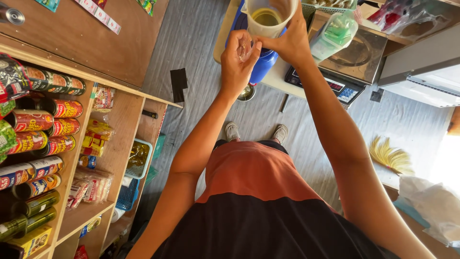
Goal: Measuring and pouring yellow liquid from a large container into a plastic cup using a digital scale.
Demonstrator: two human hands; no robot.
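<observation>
Head view looks straight down on a person in an orange and black top, arms stretched toward twelve o'clock.

Wooden shelves (120,120) fill the nine o'clock side, stacked with red-labelled tins (43,124), green tins and packets of snacks. Grey plank floor (191,43) runs up the middle. A pale worktop (282,76) sits at twelve to one o'clock, carrying a steel weighing scale (354,62) with a red digit display. On the scale's near side rests a clear bag of green goods (335,31).

A blue container (264,64) stands at the worktop's edge, just under the hands. Above it, at twelve o'clock, the right hand (290,41) grips a translucent white jug (267,18) by its lower wall; yellowish liquid shows inside. The left hand (239,60) is closed around a small clear plastic bag (245,48), pinched at the jug's lower edge, touching the right hand's fingers.

A yellow-bristled broom (390,156) lies at three o'clock, with a white plastic bag (431,201) at four o'clock. Between the arms, two grey shoes (256,132) show on the floor.
</observation>
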